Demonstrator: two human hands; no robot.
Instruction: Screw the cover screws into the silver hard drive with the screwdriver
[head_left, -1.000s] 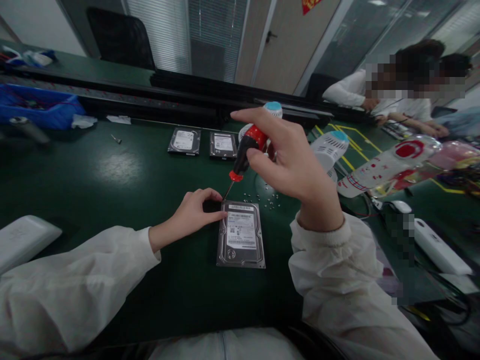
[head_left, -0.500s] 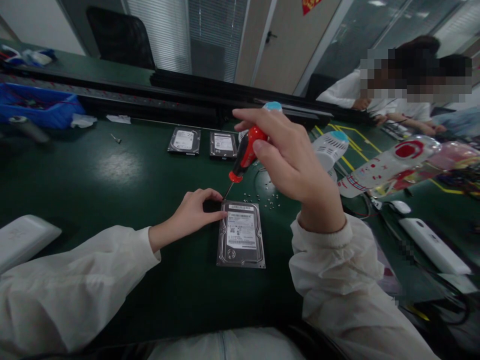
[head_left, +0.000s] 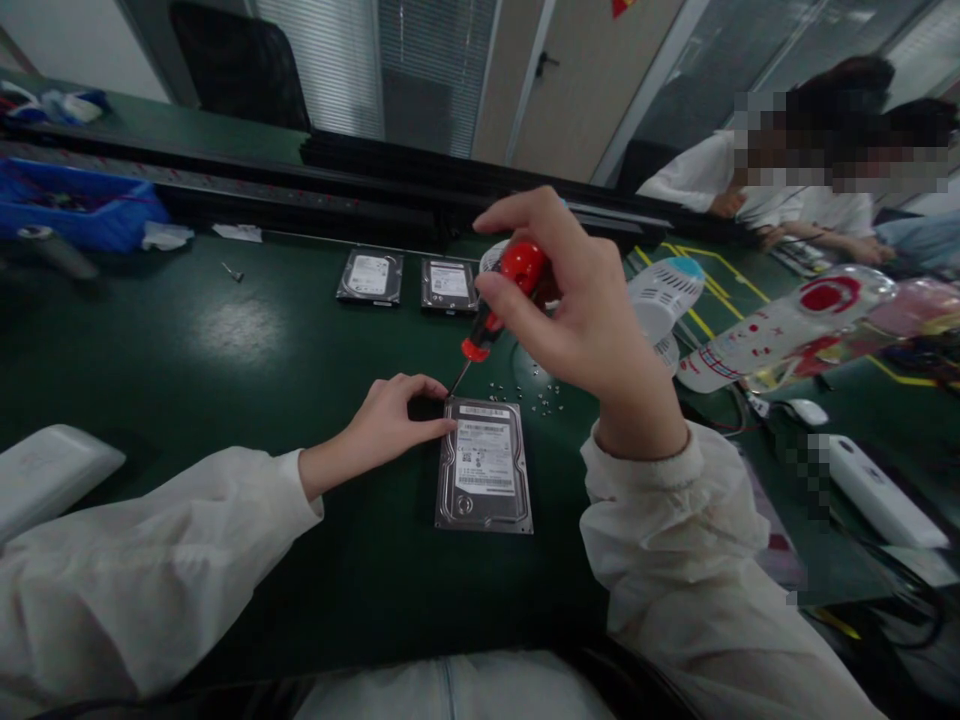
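A hard drive [head_left: 486,465] with a white label lies flat on the dark green table in front of me. My left hand [head_left: 394,420] grips its far left corner, the thumb on the edge and the forefinger by the screwdriver tip. In my right hand [head_left: 570,300] is a red and black screwdriver [head_left: 475,348], held by its handle between thumb and fingers. It leans to the right, its thin shaft reaching down to that same corner. Whether a screw sits under the tip is too small to tell. Several small screws [head_left: 541,398] lie scattered just beyond the drive.
Two more hard drives, one on the left [head_left: 370,276] and one beside it [head_left: 448,286], lie farther back. A blue bin [head_left: 112,215] stands far left. To the right are a white fan [head_left: 664,295], a bottle [head_left: 780,325] and a power strip [head_left: 885,490]. Two people sit far right.
My right hand has turned on the screwdriver handle, its fingers more raised and bent and the thumb shifted left. The left hand and the drive stay in place.
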